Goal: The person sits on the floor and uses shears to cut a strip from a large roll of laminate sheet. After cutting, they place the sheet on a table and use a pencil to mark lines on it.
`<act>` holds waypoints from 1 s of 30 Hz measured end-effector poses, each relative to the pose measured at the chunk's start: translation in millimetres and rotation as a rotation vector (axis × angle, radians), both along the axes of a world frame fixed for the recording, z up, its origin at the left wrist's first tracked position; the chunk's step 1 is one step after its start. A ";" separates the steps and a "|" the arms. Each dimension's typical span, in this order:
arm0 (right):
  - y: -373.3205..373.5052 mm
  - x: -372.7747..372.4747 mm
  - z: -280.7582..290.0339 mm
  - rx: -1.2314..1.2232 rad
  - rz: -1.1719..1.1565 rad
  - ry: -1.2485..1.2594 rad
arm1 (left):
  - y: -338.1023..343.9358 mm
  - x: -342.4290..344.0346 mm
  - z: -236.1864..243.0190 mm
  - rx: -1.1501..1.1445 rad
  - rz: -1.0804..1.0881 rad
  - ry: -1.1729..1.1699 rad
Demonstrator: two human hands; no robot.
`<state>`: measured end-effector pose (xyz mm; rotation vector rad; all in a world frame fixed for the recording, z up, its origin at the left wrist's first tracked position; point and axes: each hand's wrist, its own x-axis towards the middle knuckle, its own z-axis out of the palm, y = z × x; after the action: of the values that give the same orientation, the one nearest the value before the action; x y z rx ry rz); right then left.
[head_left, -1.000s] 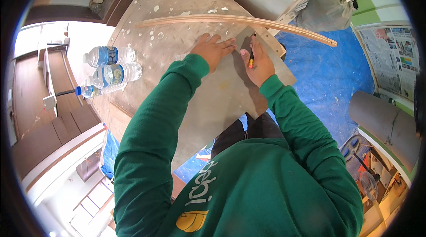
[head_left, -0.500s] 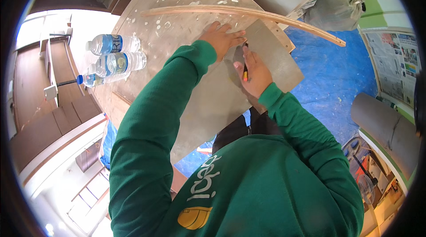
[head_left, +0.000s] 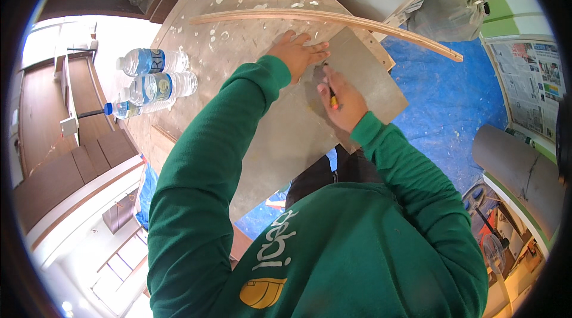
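From where I stand, the tip of the pencil point(head_left: 332, 99) is lost under the right hand point(head_left: 341, 102), so whether it meets the grey board point(head_left: 298, 133) I cannot tell. The board's near edge disappears beneath the green sleeves and torso. The left hand point(head_left: 296, 53) covers the board's far corner. The third water bottle point(head_left: 128, 108) lies mostly behind the other two. The tools in the tray point(head_left: 506, 240) at lower right are too small and bent by the lens to name. The grey sack point(head_left: 453, 11) is cut by the rim.
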<state>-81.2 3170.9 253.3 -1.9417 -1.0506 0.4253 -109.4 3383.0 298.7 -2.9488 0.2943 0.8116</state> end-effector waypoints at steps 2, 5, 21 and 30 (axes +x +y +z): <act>-1.5 22.8 4.0 -0.035 -0.055 0.038 | 0.6 -0.5 -1.3 0.001 -0.007 -0.007; -0.7 52.0 -2.7 -0.021 -0.123 0.005 | 1.0 -0.6 -1.9 0.002 -0.014 -0.013; 6.1 54.5 -12.3 0.032 -0.202 -0.032 | 6.1 -3.5 -9.1 0.008 -0.075 -0.105; 3.6 -51.9 1.8 0.020 0.113 -0.039 | 11.4 -3.9 -11.6 -0.003 -0.103 -0.124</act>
<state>-133.1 3174.6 255.1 -1.8857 -1.1894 0.4385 -113.2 3394.4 287.1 -2.9421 0.4355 0.6142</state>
